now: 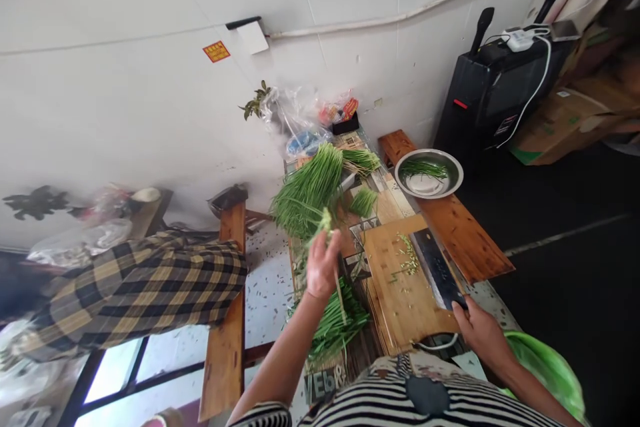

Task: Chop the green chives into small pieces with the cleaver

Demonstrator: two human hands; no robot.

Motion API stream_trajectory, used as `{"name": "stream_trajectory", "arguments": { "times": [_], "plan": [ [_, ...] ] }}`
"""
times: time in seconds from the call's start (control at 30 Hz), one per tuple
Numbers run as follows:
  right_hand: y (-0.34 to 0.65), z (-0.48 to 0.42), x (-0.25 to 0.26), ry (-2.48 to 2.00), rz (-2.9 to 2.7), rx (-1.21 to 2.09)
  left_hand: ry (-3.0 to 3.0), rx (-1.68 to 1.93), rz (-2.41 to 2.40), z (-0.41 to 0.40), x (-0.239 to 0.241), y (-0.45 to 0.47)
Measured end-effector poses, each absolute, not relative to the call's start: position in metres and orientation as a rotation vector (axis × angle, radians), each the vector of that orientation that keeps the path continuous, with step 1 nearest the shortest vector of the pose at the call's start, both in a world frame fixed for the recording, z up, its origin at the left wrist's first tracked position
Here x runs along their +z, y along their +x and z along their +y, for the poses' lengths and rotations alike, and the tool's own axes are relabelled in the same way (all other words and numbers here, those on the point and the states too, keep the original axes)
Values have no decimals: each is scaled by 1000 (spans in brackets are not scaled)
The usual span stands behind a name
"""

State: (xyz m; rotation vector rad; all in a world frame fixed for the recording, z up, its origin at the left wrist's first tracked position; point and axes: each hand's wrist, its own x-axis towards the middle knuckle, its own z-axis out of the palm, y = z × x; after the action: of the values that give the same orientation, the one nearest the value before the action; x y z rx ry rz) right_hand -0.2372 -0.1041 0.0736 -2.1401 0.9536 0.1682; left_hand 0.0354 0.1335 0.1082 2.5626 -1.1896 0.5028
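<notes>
Nearest me, my right hand point(480, 330) is closed on the cleaver point(439, 269) lying on the cutting board point(400, 293), where only a few chopped bits point(407, 259) lie. My left hand point(323, 263) pinches a small bunch of chives point(325, 220); I judge the big pile point(307, 190) on the bench point(373, 210) remains uncut.

Green chives point(307, 190) at twelve o'clock, light brown cutting board point(400, 280), dark cleaver point(436, 265), silver bowl point(429, 173) at one o'clock, yellow-black plaid cloth point(150, 287) at nine o'clock, black-white striped shirt point(400, 400) at six o'clock.
</notes>
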Motion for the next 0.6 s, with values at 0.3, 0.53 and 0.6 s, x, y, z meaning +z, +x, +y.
{"name": "stream_trajectory", "arguments": {
  "times": [0.3,0.53,0.6],
  "plan": [
    [-249,-92,85,-2195,1026,212,2744,-241,-1766,22,29,-65],
    [-245,-86,84,-2219,1103,411,2688,-371,-1895,20,44,-51],
    [-244,-81,81,-2206,1105,444,2776,-421,-1780,23,36,-37]
  ]
}}
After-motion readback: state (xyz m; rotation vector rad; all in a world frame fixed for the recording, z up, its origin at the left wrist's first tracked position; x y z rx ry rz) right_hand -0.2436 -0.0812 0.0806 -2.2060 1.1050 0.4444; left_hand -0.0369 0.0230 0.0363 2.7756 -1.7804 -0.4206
